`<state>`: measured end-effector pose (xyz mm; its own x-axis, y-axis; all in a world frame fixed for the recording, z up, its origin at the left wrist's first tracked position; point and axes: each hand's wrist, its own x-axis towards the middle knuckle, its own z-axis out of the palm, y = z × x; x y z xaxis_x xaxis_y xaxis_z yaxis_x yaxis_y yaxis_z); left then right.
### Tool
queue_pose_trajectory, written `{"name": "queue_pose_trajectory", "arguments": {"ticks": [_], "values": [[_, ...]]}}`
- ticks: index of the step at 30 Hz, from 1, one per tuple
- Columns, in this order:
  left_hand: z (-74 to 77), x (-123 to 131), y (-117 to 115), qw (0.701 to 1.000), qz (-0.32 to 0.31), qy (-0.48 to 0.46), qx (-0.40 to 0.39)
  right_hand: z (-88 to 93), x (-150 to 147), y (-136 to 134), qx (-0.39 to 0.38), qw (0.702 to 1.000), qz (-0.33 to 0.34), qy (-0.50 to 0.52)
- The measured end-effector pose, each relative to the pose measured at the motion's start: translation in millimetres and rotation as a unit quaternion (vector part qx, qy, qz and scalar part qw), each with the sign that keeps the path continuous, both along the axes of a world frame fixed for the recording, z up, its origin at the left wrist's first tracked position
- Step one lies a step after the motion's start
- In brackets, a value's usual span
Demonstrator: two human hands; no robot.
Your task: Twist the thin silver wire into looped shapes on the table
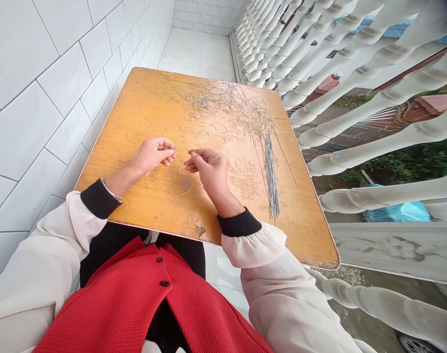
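Above the front left part of a worn wooden table (102, 162), my left hand (155, 156) pinches a thin curved wire, its fingertips pressed together. Close to its right, my right hand (209, 171) is also closed, with thumb and forefinger on thin wire; whether both hands hold the same piece cannot be made out. Loose curved wires lie around and beyond the hands. A tangled heap of wire (227, 98) covers the far part of the table. To the right of my right hand rests a bundle of straight grey wires (271, 181).
A white tiled wall (69, 83) runs along the left. White balusters (378, 142) line the right side, close to the table's edge. My knees are under the table's front edge.
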<state>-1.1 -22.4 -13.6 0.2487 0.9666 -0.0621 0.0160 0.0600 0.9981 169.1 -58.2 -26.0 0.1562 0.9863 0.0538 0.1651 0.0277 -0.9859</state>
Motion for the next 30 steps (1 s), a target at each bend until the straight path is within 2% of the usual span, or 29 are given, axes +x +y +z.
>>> {"name": "queue_pose_trajectory", "arguments": {"ticks": [8, 13, 16, 20, 24, 27, 30], "values": [[7.6, -0.7, -6.6, 1.000, -0.024, 0.007, -0.008, -3.2, 3.3, 6.4, -0.012, 0.999, -0.029, 0.043], [7.0, 5.7, -12.6, 0.992, -0.113, 0.055, -0.027, -7.5, 5.3, 10.1, 0.007, 0.999, -0.040, 0.033], [3.9, 10.7, -14.6, 0.987, -0.140, 0.069, -0.033, -8.9, 5.5, 10.4, 0.013, 0.999, -0.041, 0.033], [1.0, 11.2, -12.7, 0.989, -0.132, 0.056, -0.048, -8.1, 5.4, 8.7, 0.025, 0.999, -0.020, 0.034], [0.4, 6.6, -8.5, 0.993, -0.098, 0.031, -0.058, -6.1, 5.2, 5.3, 0.029, 0.999, 0.040, 0.008], [1.9, 4.9, -7.9, 0.995, -0.077, 0.023, -0.061, -7.2, 4.5, 2.7, 0.038, 0.994, 0.082, -0.062], [4.6, 6.2, -9.6, 0.995, -0.069, 0.029, -0.066, -9.8, 4.0, 1.4, 0.065, 0.984, 0.089, -0.138]]}}
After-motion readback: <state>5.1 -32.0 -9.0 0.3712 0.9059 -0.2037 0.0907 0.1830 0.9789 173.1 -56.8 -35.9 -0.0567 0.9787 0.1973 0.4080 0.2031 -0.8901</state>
